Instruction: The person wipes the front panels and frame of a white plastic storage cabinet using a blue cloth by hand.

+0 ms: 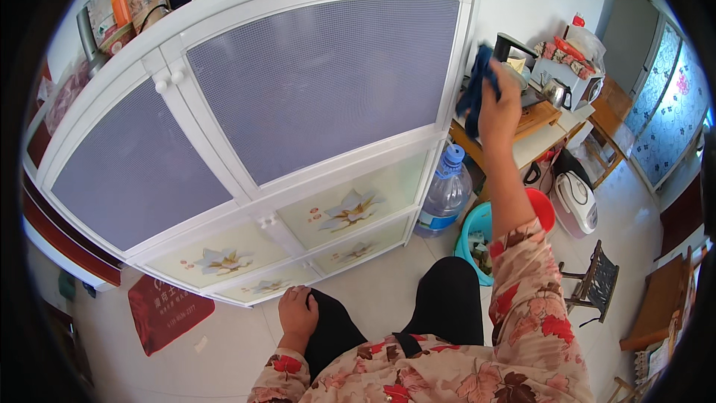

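My right hand (503, 103) grips a bunched dark blue cloth (475, 95), raised beside the right edge of a white cabinet (347, 154). Purple-grey mesh panels (335, 84) fill the cabinet's upper doors; flower-printed panels (347, 212) cover the lower ones. White round knobs (169, 81) sit where the upper doors meet. Resting on my left knee, my left hand (297, 313) holds nothing, and its fingers lie curved over the black trousers. Whether the cloth touches the cabinet's side I cannot tell.
A large water bottle (446, 196) stands right of the cabinet, near a turquoise bin (470, 224) with rubbish and a red bucket (541, 210). A white rice cooker (575, 201) and a folding stool (596, 282) are farther right. A red mat (168, 313) lies at left.
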The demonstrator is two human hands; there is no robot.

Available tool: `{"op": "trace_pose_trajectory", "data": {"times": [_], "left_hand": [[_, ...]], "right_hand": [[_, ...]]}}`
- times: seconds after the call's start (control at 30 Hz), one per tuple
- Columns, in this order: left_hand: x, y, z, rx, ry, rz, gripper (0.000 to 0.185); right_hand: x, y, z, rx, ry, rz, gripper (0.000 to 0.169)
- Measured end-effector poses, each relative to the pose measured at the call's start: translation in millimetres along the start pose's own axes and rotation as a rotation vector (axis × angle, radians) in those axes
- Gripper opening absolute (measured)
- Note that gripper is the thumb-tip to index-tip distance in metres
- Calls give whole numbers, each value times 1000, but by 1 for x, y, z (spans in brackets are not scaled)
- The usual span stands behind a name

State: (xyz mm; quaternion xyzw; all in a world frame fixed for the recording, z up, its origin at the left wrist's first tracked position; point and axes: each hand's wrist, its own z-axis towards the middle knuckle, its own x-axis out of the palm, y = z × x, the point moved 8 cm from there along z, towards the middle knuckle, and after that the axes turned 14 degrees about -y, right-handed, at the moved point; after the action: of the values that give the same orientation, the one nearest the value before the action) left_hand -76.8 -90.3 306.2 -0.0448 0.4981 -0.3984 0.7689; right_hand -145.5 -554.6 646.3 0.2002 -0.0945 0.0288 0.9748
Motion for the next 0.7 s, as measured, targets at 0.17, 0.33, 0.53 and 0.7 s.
{"op": "trace_pose_trajectory", "data": {"times": [0.17, 0.33, 0.53, 0.7], "left_hand": [[3, -2, 0, 10, -7, -16, 22], [-2, -6, 2, 6, -19, -12, 21], [-1, -5, 2, 13, -10, -14, 21], [-1, -6, 1, 20, -28, -10, 21]], "right_hand": [[44, 76, 80, -338, -107, -86, 41], [49, 68, 33, -449, -120, -178, 45], [23, 39, -53, -341, 91, -213, 47], [1, -1, -109, -145, 314, -166, 52]]}}
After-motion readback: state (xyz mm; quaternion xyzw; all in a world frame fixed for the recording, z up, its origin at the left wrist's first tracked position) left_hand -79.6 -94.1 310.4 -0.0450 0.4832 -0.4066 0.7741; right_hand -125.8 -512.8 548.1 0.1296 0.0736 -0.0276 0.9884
